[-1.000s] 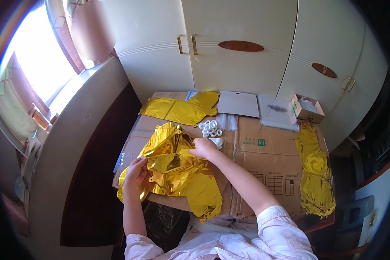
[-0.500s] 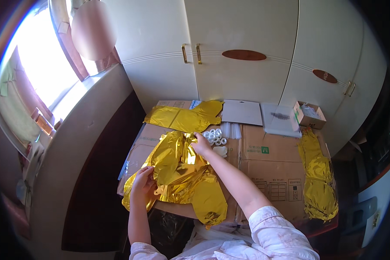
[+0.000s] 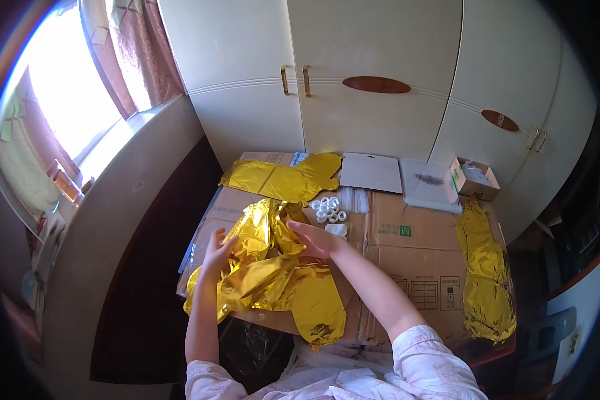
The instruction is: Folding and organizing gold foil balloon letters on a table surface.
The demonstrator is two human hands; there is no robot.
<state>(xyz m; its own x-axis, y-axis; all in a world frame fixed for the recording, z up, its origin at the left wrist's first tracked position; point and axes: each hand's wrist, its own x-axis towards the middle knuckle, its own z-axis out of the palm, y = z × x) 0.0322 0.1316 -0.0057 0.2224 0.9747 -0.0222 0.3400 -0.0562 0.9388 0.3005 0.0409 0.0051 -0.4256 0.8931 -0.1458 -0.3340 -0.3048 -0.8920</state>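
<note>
Although contact is unclear, the left hand [image 3: 218,254] and right hand [image 3: 317,241] hold fingers apart; gold foil [image 3: 263,272] between.

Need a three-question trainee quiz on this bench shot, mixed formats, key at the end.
1. Multiple choice: what colour is the crumpled foil between the left hand and the right hand?
A) silver
B) gold
C) red

2. True or false: in the picture, the open box stands to the right of the white rings.

3. Fill in the blank: the long foil piece at the right runs along the right edge of the printed brown ____.

Key: 1. B; 2. true; 3. cardboard
</note>
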